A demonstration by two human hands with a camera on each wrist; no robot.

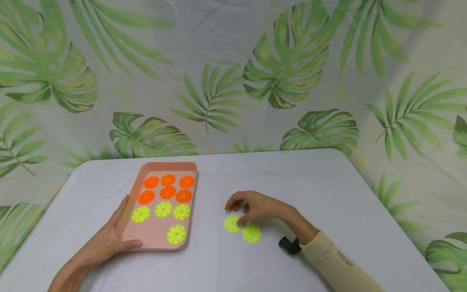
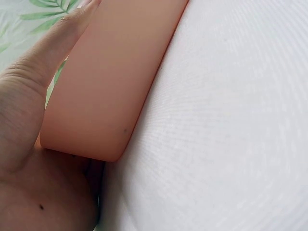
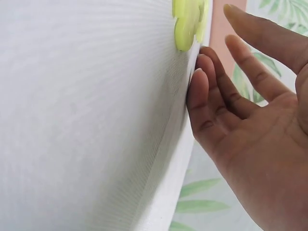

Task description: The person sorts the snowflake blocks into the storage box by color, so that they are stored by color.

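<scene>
My left hand [image 1: 102, 240] grips a shallow pink tray [image 1: 149, 236] at its near left corner, with the thumb along the near edge and the fingers up the left side. In the left wrist view the tray's outer wall [image 2: 108, 82] sits against the palm. Several orange notched plastic discs [image 1: 168, 192] lie in the tray's far half, and several yellow-green ones [image 1: 163, 209] lie nearer. To the right of the tray, my right hand [image 1: 255, 206] hovers with bent, parted fingers over two loose yellow-green notched discs, one left [image 1: 231, 224] and one right [image 1: 251, 233]. Nothing shows between its fingers.
A white-covered table [image 1: 219, 263] carries the tray and discs. Behind it hangs a leaf-printed cloth [image 1: 215, 48]. A small black device [image 1: 289, 245] sits at the right wrist, beside the cream sleeve [image 1: 335, 259].
</scene>
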